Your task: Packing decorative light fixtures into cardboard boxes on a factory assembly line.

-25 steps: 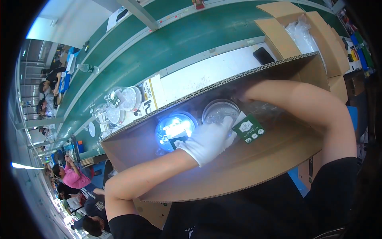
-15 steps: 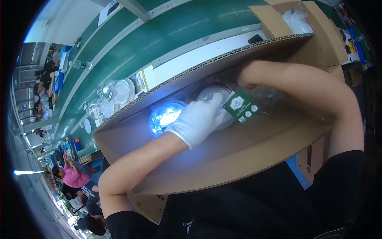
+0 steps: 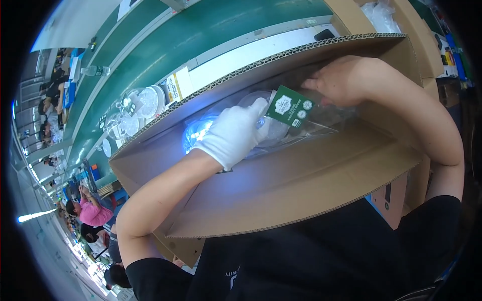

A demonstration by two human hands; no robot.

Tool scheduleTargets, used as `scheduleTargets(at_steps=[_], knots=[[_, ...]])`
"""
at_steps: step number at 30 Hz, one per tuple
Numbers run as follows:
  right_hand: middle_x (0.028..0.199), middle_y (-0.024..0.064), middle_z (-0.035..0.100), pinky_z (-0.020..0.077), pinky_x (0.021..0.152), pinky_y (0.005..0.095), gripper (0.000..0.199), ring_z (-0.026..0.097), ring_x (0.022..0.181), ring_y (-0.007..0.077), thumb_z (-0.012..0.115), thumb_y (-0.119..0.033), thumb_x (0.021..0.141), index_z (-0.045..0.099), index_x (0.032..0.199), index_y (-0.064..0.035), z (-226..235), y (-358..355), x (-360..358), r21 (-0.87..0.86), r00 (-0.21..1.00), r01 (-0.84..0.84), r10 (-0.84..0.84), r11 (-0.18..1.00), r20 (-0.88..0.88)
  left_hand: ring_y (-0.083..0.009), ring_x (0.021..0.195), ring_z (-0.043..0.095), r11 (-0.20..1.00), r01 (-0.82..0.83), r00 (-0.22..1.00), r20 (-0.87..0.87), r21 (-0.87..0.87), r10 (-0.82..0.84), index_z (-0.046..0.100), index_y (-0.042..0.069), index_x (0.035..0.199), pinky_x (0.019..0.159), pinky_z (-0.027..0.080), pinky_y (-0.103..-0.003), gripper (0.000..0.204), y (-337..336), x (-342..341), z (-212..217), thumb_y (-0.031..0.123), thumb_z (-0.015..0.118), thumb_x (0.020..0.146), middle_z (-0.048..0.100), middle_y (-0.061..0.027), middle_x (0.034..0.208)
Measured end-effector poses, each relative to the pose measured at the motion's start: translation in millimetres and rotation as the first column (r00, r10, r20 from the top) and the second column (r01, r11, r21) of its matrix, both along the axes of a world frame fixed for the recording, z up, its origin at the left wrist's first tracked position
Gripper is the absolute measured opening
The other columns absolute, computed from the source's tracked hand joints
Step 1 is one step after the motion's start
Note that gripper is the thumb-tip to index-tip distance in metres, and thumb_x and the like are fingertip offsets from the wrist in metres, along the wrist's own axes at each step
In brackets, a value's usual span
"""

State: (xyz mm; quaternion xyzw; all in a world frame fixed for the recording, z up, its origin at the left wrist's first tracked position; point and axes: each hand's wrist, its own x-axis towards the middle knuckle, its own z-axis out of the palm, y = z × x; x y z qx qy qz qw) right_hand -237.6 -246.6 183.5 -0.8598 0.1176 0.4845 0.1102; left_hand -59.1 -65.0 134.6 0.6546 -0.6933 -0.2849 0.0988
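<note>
I note the clear round piece [image 3: 276,131] inside the carton [image 3: 301,175], near its far edge — green card [image 3: 291,106] by it. Gloved left hand [image 3: 233,131]: fingers narrow, holding the piece. Bare right hand [image 3: 344,83]: at the clear bag [image 3: 319,128], grip — I cannot tell. Blue-lit piece [image 3: 196,134] toward the left end.

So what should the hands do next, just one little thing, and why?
Maybe the bare right hand should smooth the loose clear plastic, while the gloved left hand steadies the clear round thing. The plastic spreads out loosely inside the cardboard box, close to the right hand, and the left hand's fingers are over the round thing.
</note>
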Motion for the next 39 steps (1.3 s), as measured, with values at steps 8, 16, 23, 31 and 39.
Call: scheduleTargets(at_steps=[8, 16, 23, 31, 39], knots=[[0.143, 0.0150, 0.054, 0.0454, 0.107, 0.0446, 0.058, 0.054, 0.129, 0.0355, 0.059, -0.033, 0.098, 0.042, 0.149, -0.0100, 11, 7, 17, 0.040, 0.999, 0.008, -0.009, 0.999, 0.034, -0.0449, 0.065, 0.064, 0.996, 0.056, 0.996, 0.067, 0.063, -0.060, 0.056, 0.007, 0.108, 0.061, 0.052, -0.054, 0.025, 6, -5, -18, 0.024, 0.065, 0.092, 0.063, -0.0247, 0.068], [0.137, 0.0140, 0.057, 0.0469, 0.104, 0.0440, 0.052, 0.056, 0.125, 0.0342, 0.062, -0.027, 0.096, 0.049, 0.142, -0.0078, 5, 6, 23, 0.060, 0.996, -0.026, 0.021, 0.998, 0.087, -0.0464, 0.070, 0.065, 0.990, 0.063, 0.997, 0.037, 0.123, -0.068, 0.052, 0.006, 0.114, 0.064, 0.052, -0.054, 0.029, 2, -5, -29, 0.023, 0.065, 0.093, 0.065, -0.0264, 0.076], [0.134, 0.0166, 0.061, 0.0484, 0.102, 0.0446, 0.044, 0.059, 0.122, 0.0354, 0.060, -0.029, 0.097, 0.057, 0.131, -0.0017, 1, -1, 31, 0.002, 1.000, -0.025, 0.025, 1.000, 0.007, -0.0466, 0.072, 0.066, 0.987, 0.054, 0.991, 0.116, 0.149, -0.072, 0.048, 0.009, 0.133, 0.065, 0.054, -0.052, 0.049, 7, -11, -25, 0.025, 0.066, 0.092, 0.067, -0.0263, 0.080], [0.095, 0.0197, 0.074, 0.0583, 0.078, 0.0462, 0.024, 0.073, 0.089, 0.0354, 0.061, -0.023, 0.083, 0.076, 0.089, -0.0046, -23, 3, -3, -0.007, 0.999, -0.038, 0.038, 0.999, 0.034, -0.0442, 0.093, 0.067, 0.950, 0.118, 0.992, 0.013, 0.288, -0.127, 0.049, 0.001, 0.129, 0.087, 0.052, -0.051, 0.047, 27, 8, 90, 0.033, 0.057, 0.095, 0.068, -0.0254, 0.099], [0.131, 0.0190, 0.063, 0.0520, 0.096, 0.0435, 0.043, 0.063, 0.117, 0.0360, 0.058, -0.026, 0.091, 0.061, 0.130, -0.0084, -71, 17, -7, 0.167, 0.984, 0.039, -0.009, 0.985, -0.177, -0.0279, 0.088, 0.072, 0.874, -0.485, 0.508, -0.827, -0.041, 0.243, 0.065, -0.007, 0.112, 0.074, 0.057, -0.038, 0.034, 162, 143, 151, 0.023, 0.050, 0.105, 0.073, -0.0194, 0.101]])
